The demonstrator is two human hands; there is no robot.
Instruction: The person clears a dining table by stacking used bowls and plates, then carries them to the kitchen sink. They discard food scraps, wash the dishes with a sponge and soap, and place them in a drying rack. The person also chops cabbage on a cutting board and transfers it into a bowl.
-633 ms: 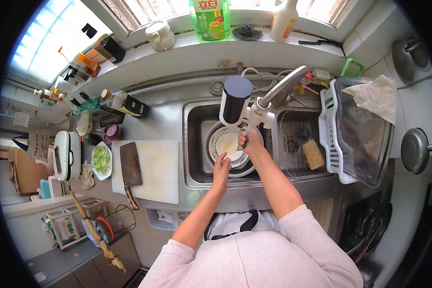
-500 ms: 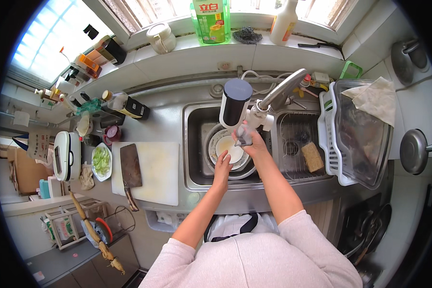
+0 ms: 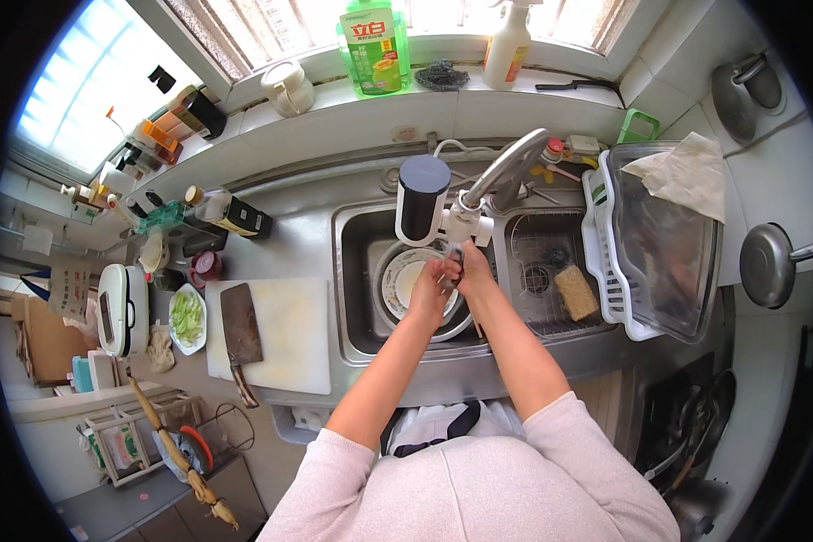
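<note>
My right hand is closed around a small, soft-looking grey piece below the tap; its kind cannot be made out. The fingers of my left hand meet it from the other side and are closed on the same piece. Both hands are over the left basin. Beneath them sits a white bowl inside a wider patterned bowl, partly covered by my fingers. Just above my hands is the metal tap with a white and dark filter unit.
Left of the sink lies a white cutting board with a cleaver on it, beside a dish of chopped greens. A sponge rests in the right basin. Further right stands a white rack with a clear lid.
My left hand has risen from the white bowl to join my right hand at the grey piece. My right hand has shifted slightly in the view, which itself has moved.
</note>
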